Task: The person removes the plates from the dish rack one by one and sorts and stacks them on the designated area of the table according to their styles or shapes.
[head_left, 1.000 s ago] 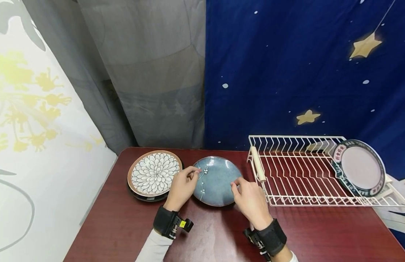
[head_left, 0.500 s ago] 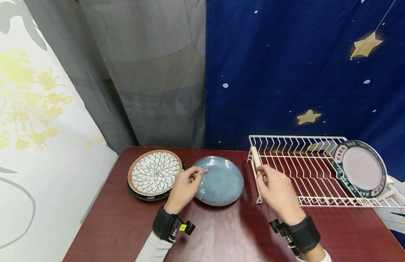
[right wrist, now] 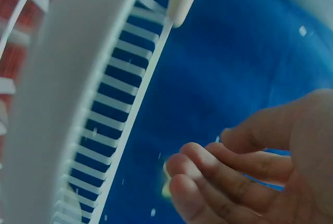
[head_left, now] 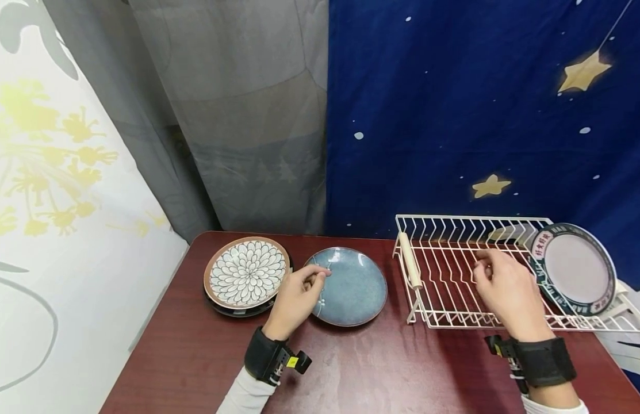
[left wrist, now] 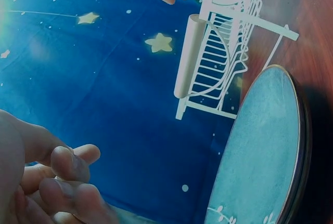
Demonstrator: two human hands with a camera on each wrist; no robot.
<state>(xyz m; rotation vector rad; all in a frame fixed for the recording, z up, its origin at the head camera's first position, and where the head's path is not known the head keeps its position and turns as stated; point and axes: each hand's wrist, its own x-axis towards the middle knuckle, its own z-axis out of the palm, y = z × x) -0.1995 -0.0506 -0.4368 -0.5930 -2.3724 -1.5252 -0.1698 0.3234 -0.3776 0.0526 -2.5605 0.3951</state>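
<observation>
In the head view my left hand (head_left: 298,296) hovers at the left edge of a round blue plate (head_left: 358,290) with a small white blossom pattern. Its fingers are loosely bent, and the left wrist view shows nothing between them. My right hand (head_left: 513,296) is over the right half of a white wire dish rack (head_left: 410,261), fingers relaxed and holding nothing. A plate with a dark lettered rim (head_left: 578,267) leans in the rack's right end, just right of that hand. The pale bar filling the left of the right wrist view is part of the rack (right wrist: 57,94).
Left of the blue plate, a petal-patterned plate with a brown rim (head_left: 247,273) lies on top of a dark plate (head_left: 232,313). All stand on a reddish-brown table (head_left: 371,368). Grey and blue star-printed curtains (head_left: 454,115) hang behind it.
My right hand has left the blue plate's right edge and moved right, across the rack's handle end, to near the plate in the rack. My left hand has stayed almost in place.
</observation>
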